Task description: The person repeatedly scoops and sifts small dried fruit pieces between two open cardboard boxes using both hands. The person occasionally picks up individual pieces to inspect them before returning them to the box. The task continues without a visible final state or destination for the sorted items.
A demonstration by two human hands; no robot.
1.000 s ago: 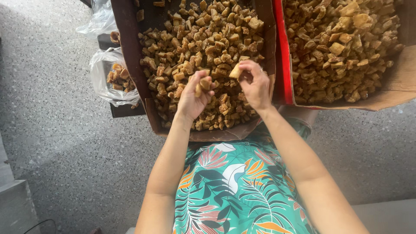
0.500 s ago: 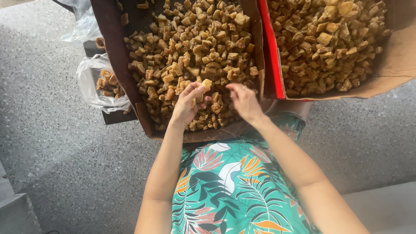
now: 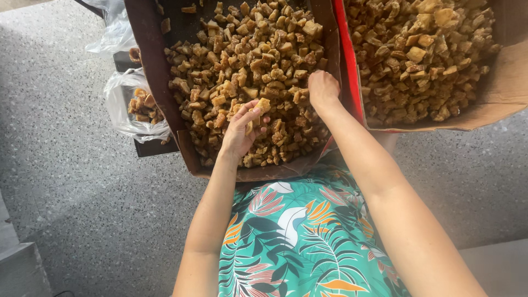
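A dark brown cardboard box (image 3: 147,60) on my lap is full of small golden-brown chunks (image 3: 247,60). My left hand (image 3: 242,129) hovers palm-up over the pile near the box's front, fingers curled around a few pale chunks (image 3: 257,110). My right hand (image 3: 323,88) reaches deeper, fingers pressed down into the chunks by the box's right wall; whether it grips any is hidden. A second, lighter cardboard box (image 3: 511,93) with a red edge stands to the right, also filled with chunks.
A clear plastic bag (image 3: 132,107) with some chunks lies left of the brown box on a dark stool (image 3: 157,147). Another plastic bag (image 3: 113,30) sits further back. Grey speckled floor (image 3: 71,192) surrounds everything. My lap shows a green leaf-patterned garment (image 3: 308,242).
My right hand has moved from near my left hand forward and right, into the pile. My left hand stayed in place with chunks in it.
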